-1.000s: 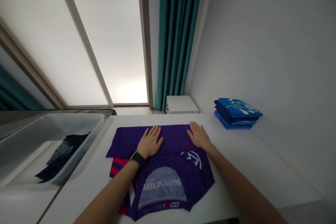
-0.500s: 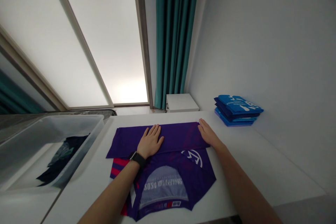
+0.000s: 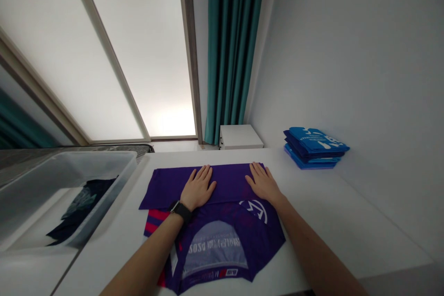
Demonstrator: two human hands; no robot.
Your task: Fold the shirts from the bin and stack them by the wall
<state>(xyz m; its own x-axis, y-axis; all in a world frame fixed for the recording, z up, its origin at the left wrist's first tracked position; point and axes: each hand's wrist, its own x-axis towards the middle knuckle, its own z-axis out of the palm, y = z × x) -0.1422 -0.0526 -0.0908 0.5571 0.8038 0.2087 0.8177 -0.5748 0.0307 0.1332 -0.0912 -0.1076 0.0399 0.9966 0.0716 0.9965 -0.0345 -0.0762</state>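
A purple shirt (image 3: 267, 240) with red stripes and a white logo lies on the white table (image 3: 114, 245), its collar toward me and its far part folded over in a flat band. My left hand (image 3: 198, 188), with a black watch on the wrist, rests palm down on the middle of that band, fingers spread. Near the band's right end, my right hand (image 3: 263, 182) also lies flat on the fabric with its fingers apart. Neither hand grips the cloth.
A translucent plastic bin (image 3: 130, 162) holding dark clothing (image 3: 83, 206) stands at the left. Folded blue garments (image 3: 315, 145) are stacked at the back right beside the wall. Behind the table are a small white cabinet (image 3: 241, 136) and a teal curtain (image 3: 231, 55).
My right hand has moved left from the band's right edge onto its top and now lies flatter, fingers spread. My left hand has stayed in place.
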